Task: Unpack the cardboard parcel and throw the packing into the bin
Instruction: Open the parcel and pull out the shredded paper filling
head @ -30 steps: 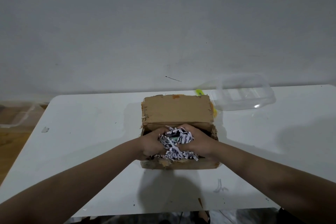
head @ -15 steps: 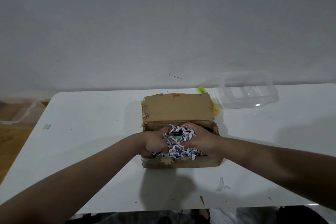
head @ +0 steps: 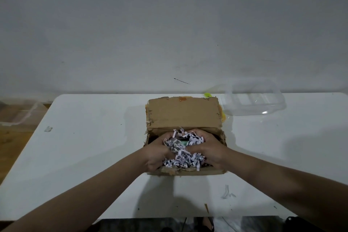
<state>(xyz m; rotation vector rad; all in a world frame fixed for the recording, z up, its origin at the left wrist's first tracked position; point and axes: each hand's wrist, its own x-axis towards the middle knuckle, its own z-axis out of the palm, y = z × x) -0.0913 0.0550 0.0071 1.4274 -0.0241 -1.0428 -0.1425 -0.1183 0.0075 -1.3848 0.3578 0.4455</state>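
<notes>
A brown cardboard parcel stands open in the middle of the white table, its lid flap raised at the back. Inside lies a wad of shredded white printed paper. My left hand and my right hand are both sunk into the box, cupped around the wad from either side and gripping it. A small green and dark item peeks out among the shreds near the top; what it is cannot be made out.
A clear plastic container lies at the back right of the table, with a yellow-green thing behind the parcel. Another clear plastic tub sits on the floor at the left. Small paper scraps lie near the table's front edge.
Both hands have closed tighter around the shredded paper and bunched it up slightly higher in the box. The parcel has stayed in place.
</notes>
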